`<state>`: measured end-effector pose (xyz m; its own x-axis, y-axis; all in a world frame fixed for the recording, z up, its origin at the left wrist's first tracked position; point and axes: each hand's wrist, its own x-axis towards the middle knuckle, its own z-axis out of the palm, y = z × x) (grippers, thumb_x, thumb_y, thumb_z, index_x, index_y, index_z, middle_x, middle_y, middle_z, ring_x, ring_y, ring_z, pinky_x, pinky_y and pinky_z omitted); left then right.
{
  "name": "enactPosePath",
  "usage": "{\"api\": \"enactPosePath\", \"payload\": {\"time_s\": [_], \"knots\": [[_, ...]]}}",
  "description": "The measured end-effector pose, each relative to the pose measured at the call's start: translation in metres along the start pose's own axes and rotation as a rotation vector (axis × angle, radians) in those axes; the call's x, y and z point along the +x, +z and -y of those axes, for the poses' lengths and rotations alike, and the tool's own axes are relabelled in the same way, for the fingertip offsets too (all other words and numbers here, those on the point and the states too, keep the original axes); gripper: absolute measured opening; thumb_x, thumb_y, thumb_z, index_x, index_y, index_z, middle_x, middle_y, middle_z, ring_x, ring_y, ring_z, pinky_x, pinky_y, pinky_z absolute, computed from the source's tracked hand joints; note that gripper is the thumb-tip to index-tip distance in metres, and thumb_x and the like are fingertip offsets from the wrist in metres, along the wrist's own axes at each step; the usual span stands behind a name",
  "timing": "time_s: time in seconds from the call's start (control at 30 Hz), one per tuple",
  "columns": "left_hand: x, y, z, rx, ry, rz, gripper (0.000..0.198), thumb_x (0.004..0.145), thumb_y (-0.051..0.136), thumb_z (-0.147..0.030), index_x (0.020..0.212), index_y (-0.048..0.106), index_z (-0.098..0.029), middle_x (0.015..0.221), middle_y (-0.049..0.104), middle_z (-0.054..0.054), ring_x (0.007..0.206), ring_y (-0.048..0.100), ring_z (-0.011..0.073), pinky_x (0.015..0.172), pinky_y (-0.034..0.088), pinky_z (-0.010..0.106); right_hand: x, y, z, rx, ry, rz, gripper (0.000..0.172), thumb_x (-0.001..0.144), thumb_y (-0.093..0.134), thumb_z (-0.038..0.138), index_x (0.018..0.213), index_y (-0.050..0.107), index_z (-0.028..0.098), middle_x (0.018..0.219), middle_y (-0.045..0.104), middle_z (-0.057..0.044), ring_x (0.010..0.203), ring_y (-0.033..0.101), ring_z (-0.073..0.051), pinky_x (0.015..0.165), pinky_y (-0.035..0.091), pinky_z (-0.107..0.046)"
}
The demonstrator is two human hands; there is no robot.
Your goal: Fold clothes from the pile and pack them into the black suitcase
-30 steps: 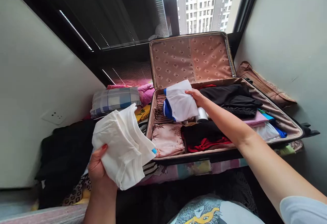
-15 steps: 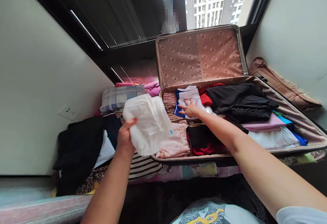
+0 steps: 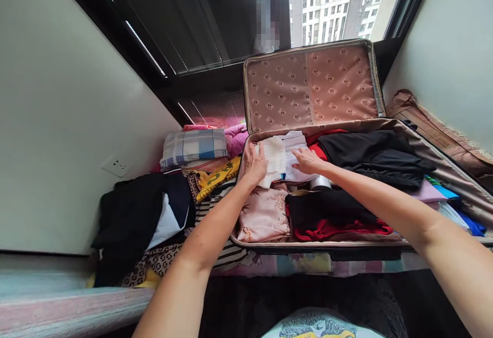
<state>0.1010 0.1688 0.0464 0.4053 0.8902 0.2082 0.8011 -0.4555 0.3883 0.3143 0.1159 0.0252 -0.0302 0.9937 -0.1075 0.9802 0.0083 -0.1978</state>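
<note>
An open suitcase [image 3: 311, 247] with patterned brown lining holds folded clothes. My left hand [image 3: 254, 165] lies open on a folded cream-white garment [image 3: 275, 156] at the suitcase's back left corner. Right beside it, my right hand [image 3: 308, 161] rests with fingers stretched out on a white folded garment [image 3: 293, 141]. The two white pieces lie side by side and touch. In front of them is a pink floral garment [image 3: 265, 213], next to a black and red pile [image 3: 331, 209]. A white cylindrical item [image 3: 321, 183] shows partly under my right wrist.
Left of the suitcase are black clothes [image 3: 129, 220], a yellow garment [image 3: 219, 177] and a plaid folded cloth [image 3: 194, 147]. Black clothing [image 3: 370, 155] fills the suitcase's right side. The raised lid [image 3: 311, 83] stands against the window; a brown bag [image 3: 439, 125] lies by the right wall.
My left hand has moved right and up, laying the cream-white garment in the suitcase's back left corner over striped cloth. My right hand has shifted slightly right, and the view has turned a little left.
</note>
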Motion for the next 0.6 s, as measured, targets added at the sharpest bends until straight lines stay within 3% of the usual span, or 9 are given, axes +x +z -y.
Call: {"api": "enactPosePath", "payload": {"time_s": [0.03, 0.1, 0.2, 0.27, 0.4, 0.5, 0.53, 0.6], "knots": [[-0.006, 0.004, -0.005, 0.092, 0.027, 0.032, 0.085, 0.090, 0.067, -0.034, 0.164, 0.031, -0.012, 0.174, 0.010, 0.025, 0.161, 0.003, 0.0437, 0.127, 0.006, 0.065, 0.003, -0.004, 0.001, -0.003, -0.023, -0.065, 0.064, 0.099, 0.055, 0.043, 0.158, 0.044, 0.021, 0.162, 0.039, -0.022, 0.144, 0.041, -0.043, 0.114, 0.037, -0.058], [-0.016, 0.012, -0.013, 0.168, -0.030, 0.204, 0.085, 0.095, 0.059, -0.054, 0.167, 0.027, -0.023, 0.177, -0.003, 0.016, 0.159, -0.014, 0.0460, 0.121, -0.002, 0.075, 0.016, -0.010, 0.010, -0.001, -0.101, -0.181, 0.066, 0.102, 0.050, 0.045, 0.164, 0.034, 0.029, 0.172, 0.024, -0.015, 0.153, 0.027, -0.043, 0.118, 0.031, -0.062], [-0.025, 0.028, -0.014, 0.123, -0.176, 0.485, 0.096, 0.091, 0.045, -0.078, 0.170, 0.014, -0.031, 0.176, -0.014, 0.012, 0.156, -0.020, 0.0511, 0.113, -0.001, 0.085, 0.046, -0.002, 0.033, 0.018, -0.189, -0.193, 0.061, 0.106, 0.042, 0.049, 0.165, 0.032, 0.037, 0.176, 0.014, -0.007, 0.160, 0.010, -0.042, 0.121, 0.023, -0.067], [-0.028, 0.041, -0.010, 0.075, -0.210, 0.522, 0.101, 0.091, 0.037, -0.082, 0.170, 0.005, -0.028, 0.175, -0.017, 0.014, 0.156, -0.020, 0.0516, 0.114, 0.000, 0.084, 0.068, 0.014, 0.048, 0.043, -0.175, -0.089, 0.059, 0.107, 0.036, 0.049, 0.165, 0.034, 0.037, 0.176, 0.015, -0.007, 0.161, 0.007, -0.041, 0.121, 0.021, -0.067], [-0.030, 0.056, -0.007, 0.047, -0.214, 0.433, 0.104, 0.093, 0.033, -0.078, 0.170, 0.000, -0.017, 0.174, -0.012, 0.019, 0.157, -0.017, 0.0499, 0.116, -0.002, 0.082, 0.099, 0.052, 0.056, 0.081, -0.095, 0.062, 0.060, 0.109, 0.025, 0.049, 0.167, 0.029, 0.035, 0.176, 0.012, -0.010, 0.161, 0.007, -0.040, 0.119, 0.021, -0.071], [-0.031, 0.044, -0.014, 0.039, -0.219, 0.470, 0.105, 0.090, 0.050, -0.074, 0.170, 0.010, -0.018, 0.175, -0.006, 0.020, 0.158, -0.010, 0.0511, 0.119, 0.004, 0.080, 0.106, 0.062, 0.051, 0.053, -0.086, 0.046, 0.061, 0.108, 0.023, 0.050, 0.167, 0.027, 0.036, 0.176, 0.012, -0.010, 0.161, 0.008, -0.040, 0.117, 0.024, -0.072], [-0.031, 0.034, -0.014, 0.027, -0.169, 0.500, 0.104, 0.087, 0.059, -0.069, 0.169, 0.020, -0.019, 0.175, 0.002, 0.020, 0.159, -0.002, 0.0519, 0.120, 0.009, 0.078, 0.104, 0.062, 0.050, 0.036, -0.076, 0.046, 0.061, 0.108, 0.023, 0.051, 0.167, 0.027, 0.036, 0.176, 0.013, -0.011, 0.161, 0.010, -0.041, 0.117, 0.026, -0.071], [-0.031, 0.010, -0.004, -0.059, 0.029, 0.519, 0.082, 0.085, 0.071, -0.056, 0.157, 0.049, -0.022, 0.168, 0.034, 0.020, 0.154, 0.029, 0.0480, 0.121, 0.026, 0.068, 0.096, 0.060, 0.051, 0.004, -0.072, 0.057, 0.064, 0.107, 0.026, 0.054, 0.168, 0.026, 0.035, 0.175, 0.016, -0.012, 0.160, 0.014, -0.043, 0.116, 0.027, -0.071]]}}
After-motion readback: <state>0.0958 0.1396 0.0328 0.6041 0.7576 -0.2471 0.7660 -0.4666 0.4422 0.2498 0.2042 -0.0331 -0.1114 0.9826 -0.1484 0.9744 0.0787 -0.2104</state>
